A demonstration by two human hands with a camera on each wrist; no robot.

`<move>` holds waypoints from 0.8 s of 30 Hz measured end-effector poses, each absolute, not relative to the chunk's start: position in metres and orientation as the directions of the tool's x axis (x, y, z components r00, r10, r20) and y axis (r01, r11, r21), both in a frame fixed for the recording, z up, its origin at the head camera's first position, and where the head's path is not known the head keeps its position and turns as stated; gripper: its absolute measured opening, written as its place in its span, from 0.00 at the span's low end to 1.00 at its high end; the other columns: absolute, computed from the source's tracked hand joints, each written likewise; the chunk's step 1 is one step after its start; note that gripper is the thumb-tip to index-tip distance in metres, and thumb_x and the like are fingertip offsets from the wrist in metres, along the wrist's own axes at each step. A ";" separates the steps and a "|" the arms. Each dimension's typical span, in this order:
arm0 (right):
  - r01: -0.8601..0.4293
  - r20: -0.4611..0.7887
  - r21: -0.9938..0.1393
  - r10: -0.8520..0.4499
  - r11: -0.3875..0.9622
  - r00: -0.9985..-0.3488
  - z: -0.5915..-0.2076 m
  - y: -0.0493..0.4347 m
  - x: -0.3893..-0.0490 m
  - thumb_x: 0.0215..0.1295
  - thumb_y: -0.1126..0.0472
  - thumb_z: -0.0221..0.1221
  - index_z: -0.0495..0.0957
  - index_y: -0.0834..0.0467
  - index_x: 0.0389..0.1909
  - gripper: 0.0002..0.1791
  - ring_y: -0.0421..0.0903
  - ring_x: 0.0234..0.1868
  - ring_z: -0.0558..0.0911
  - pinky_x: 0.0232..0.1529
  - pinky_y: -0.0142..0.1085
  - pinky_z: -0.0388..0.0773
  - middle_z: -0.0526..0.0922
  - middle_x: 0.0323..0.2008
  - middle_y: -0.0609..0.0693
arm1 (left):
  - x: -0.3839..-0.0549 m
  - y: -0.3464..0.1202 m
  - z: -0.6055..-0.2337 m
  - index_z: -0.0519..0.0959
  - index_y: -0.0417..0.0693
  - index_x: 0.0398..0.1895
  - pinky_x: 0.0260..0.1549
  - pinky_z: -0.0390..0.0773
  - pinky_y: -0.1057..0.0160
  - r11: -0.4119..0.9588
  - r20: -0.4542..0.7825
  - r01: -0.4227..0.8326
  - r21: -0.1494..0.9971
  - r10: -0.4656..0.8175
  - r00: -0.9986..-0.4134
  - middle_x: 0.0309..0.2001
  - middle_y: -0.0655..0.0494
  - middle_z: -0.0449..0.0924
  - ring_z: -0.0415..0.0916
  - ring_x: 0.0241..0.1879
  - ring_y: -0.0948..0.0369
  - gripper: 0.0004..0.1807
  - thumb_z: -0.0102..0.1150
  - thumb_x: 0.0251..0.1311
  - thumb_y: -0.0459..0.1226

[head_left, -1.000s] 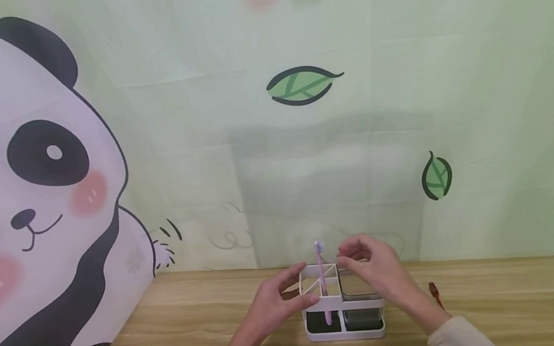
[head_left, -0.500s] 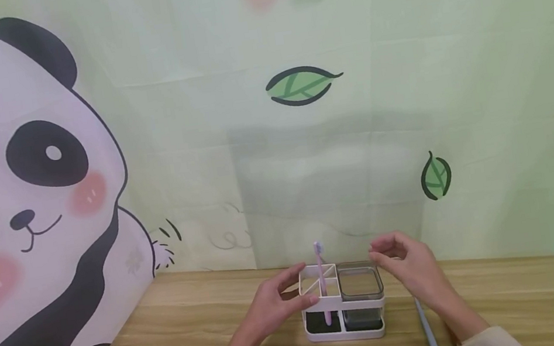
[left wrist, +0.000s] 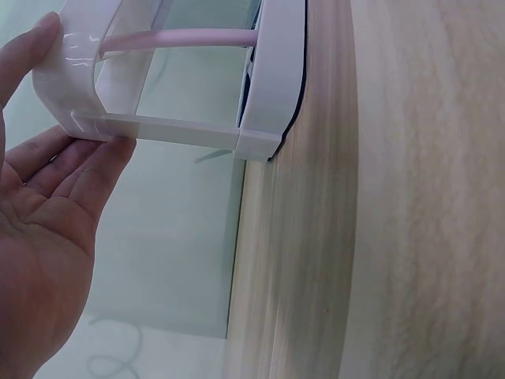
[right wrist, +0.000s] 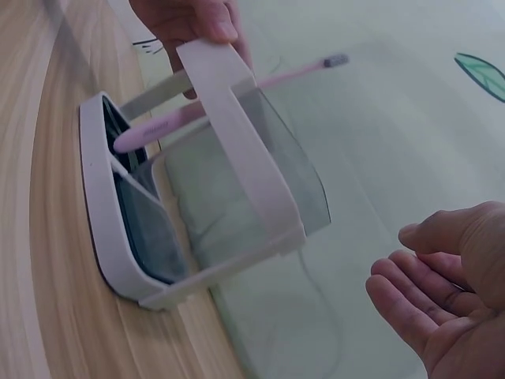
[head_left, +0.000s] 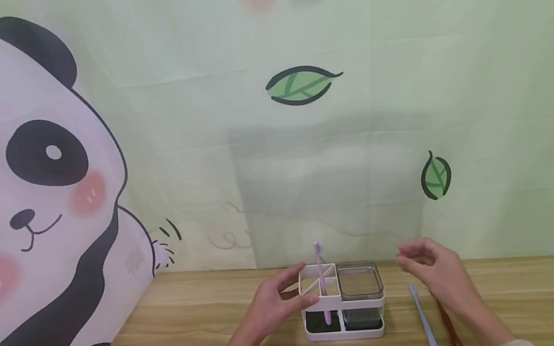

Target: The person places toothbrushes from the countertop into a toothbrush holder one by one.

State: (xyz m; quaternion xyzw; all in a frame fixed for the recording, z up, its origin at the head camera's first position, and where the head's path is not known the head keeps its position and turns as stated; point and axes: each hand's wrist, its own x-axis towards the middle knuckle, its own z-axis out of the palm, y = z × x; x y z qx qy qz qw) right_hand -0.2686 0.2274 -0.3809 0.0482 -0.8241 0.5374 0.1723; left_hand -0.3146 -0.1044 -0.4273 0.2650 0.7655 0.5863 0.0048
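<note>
A white toothbrush holder point(head_left: 346, 336) with a dark base pad stands upright on the table. Its left side is steadied by my left hand point(head_left: 270, 308), thumb at the front of the upper rim and fingers round the back. A pink toothbrush point(head_left: 321, 276) stands bristles up in a left compartment. On the right side sits a clear grey cup point(right wrist: 304, 166). My right hand point(head_left: 442, 275) hovers to the right of the holder, apart from it, fingers loosely bent with nothing between them, as the right wrist view also shows.
Right of the holder lie a blue toothbrush point(head_left: 425, 323) and a dark red toothbrush point(head_left: 451, 330), the latter partly hidden by my right hand and forearm. Behind the wooden table point(head_left: 187, 327) hangs a pale green cloth point(head_left: 184, 121) with a panda and leaves printed on it.
My right hand has moved right, from over the cup to beyond the holder, uncovering the cup and the blue and dark red toothbrushes. The left hand and holder stay put.
</note>
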 end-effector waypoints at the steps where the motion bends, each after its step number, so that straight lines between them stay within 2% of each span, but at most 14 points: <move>1: -0.259 0.332 -0.870 0.110 0.420 -0.937 -0.382 0.229 -0.268 0.74 0.61 0.68 0.80 0.70 0.56 0.18 0.32 0.45 0.84 0.48 0.23 0.81 0.87 0.51 0.61 | -0.315 -0.104 -0.427 0.69 0.34 0.77 0.61 0.81 0.50 0.173 0.303 0.400 0.900 0.411 -0.860 0.71 0.31 0.72 0.75 0.66 0.35 0.41 0.76 0.65 0.40; 10: -0.172 0.255 -0.882 0.139 0.438 -0.957 -0.390 0.245 -0.267 0.74 0.54 0.69 0.78 0.68 0.60 0.25 0.35 0.48 0.85 0.47 0.25 0.82 0.86 0.55 0.61 | -0.315 -0.105 -0.427 0.70 0.36 0.76 0.61 0.82 0.50 0.167 0.301 0.395 0.903 0.411 -0.861 0.71 0.31 0.71 0.75 0.66 0.36 0.40 0.76 0.65 0.40; 17: -0.170 0.247 -0.901 0.152 0.398 -0.957 -0.392 0.253 -0.267 0.75 0.56 0.68 0.77 0.69 0.61 0.24 0.33 0.44 0.86 0.48 0.27 0.84 0.85 0.55 0.63 | -0.315 -0.104 -0.428 0.69 0.34 0.77 0.60 0.82 0.51 0.166 0.302 0.397 0.903 0.413 -0.859 0.71 0.31 0.71 0.75 0.66 0.36 0.41 0.75 0.65 0.40; 24: -0.110 0.198 -0.900 0.170 0.421 -0.965 -0.397 0.261 -0.268 0.75 0.54 0.68 0.75 0.68 0.63 0.27 0.33 0.44 0.86 0.48 0.23 0.82 0.84 0.58 0.62 | -0.316 -0.104 -0.428 0.69 0.36 0.77 0.60 0.82 0.50 0.178 0.303 0.402 0.898 0.411 -0.860 0.71 0.32 0.72 0.75 0.66 0.36 0.40 0.75 0.65 0.41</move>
